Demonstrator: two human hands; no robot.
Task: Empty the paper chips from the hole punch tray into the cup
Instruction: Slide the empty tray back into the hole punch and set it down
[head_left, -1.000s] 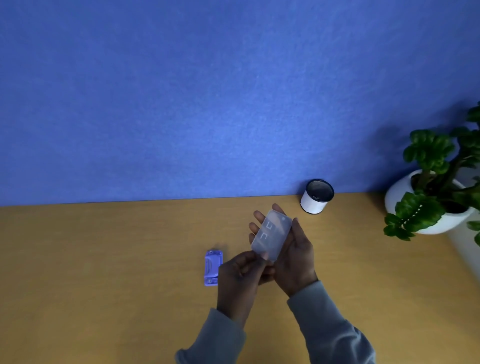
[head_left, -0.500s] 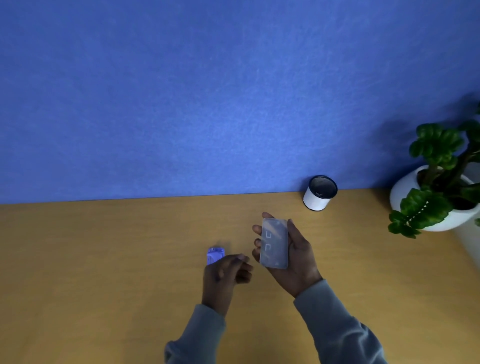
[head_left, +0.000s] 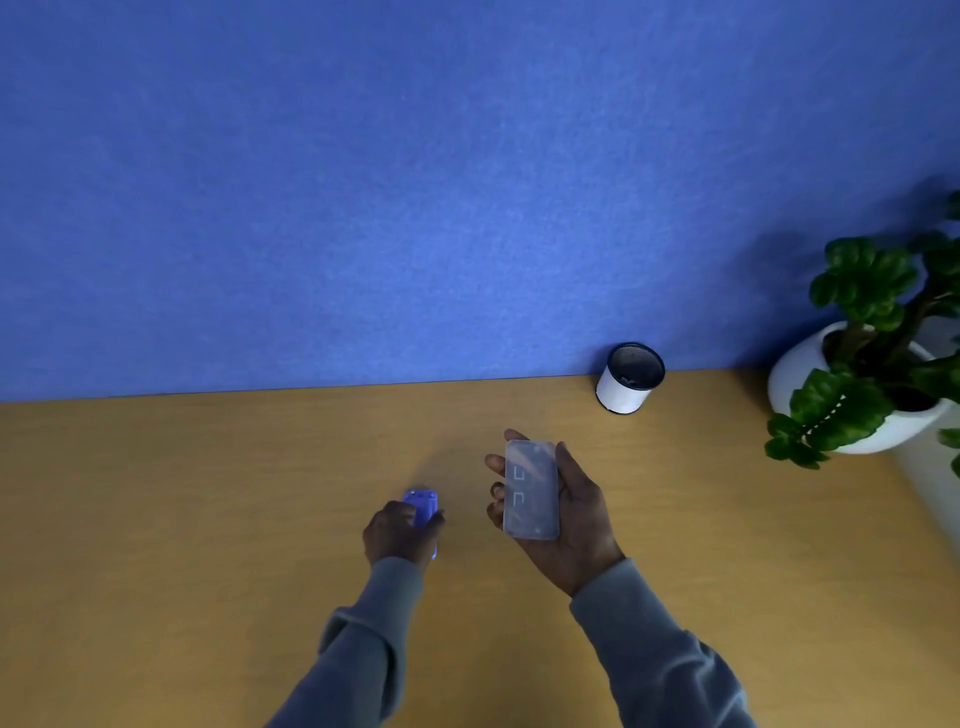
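Observation:
My right hand (head_left: 571, 525) holds the translucent grey hole punch tray (head_left: 531, 489) flat above the wooden desk, fingers wrapped around its long sides. My left hand (head_left: 397, 532) lies over the small blue hole punch (head_left: 422, 506) on the desk, fingers curled around it; only the punch's far end shows. The white cup (head_left: 628, 382) with a dark inside stands at the desk's back edge against the blue wall, beyond and to the right of the tray. I cannot make out any paper chips.
A green plant in a white pot (head_left: 852, 395) stands at the right end of the desk (head_left: 208, 519). A blue partition wall (head_left: 415, 182) rises directly behind the desk.
My left hand has let go of the tray, moved left and down, and closed over the blue punch. My right hand keeps the tray, now turned more upright in the view.

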